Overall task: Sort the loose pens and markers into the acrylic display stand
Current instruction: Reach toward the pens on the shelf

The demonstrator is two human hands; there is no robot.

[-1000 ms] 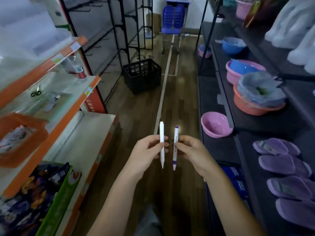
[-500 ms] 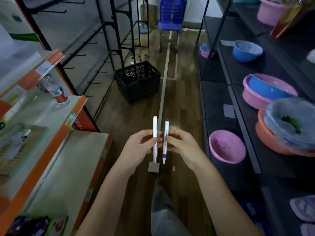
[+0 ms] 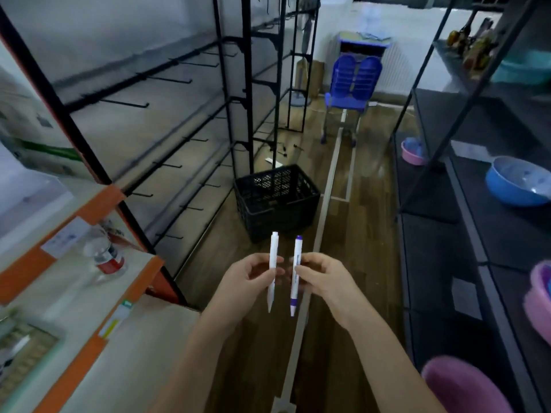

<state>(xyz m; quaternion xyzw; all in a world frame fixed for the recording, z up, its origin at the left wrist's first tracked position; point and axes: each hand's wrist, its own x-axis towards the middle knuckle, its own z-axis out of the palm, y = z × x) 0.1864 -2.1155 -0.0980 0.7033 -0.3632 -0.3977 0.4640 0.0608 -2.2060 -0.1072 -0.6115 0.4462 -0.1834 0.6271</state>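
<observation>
My left hand (image 3: 243, 283) pinches an all-white pen (image 3: 272, 257) upright, tip pointing down. Beside it, my right hand (image 3: 323, 281) pinches a white pen with a purple cap end and purple grip (image 3: 295, 269), also upright. The two pens stand parallel, a few centimetres apart, held in front of me over the wooden aisle floor. No acrylic display stand shows in the head view.
A black plastic crate (image 3: 275, 201) stands on the floor ahead. Orange-edged shelves (image 3: 98, 201) with a bottle (image 3: 105, 256) run along the left. Dark shelves (image 3: 441, 263) on the right carry a blue bowl (image 3: 518, 183) and pink basins (image 3: 462, 386). A blue chair (image 3: 354, 84) stands at the aisle's end.
The view has tilted up along the aisle, so the crate and chair sit lower in frame. Both hands keep the pens upright side by side, slightly farther apart than half a second ago.
</observation>
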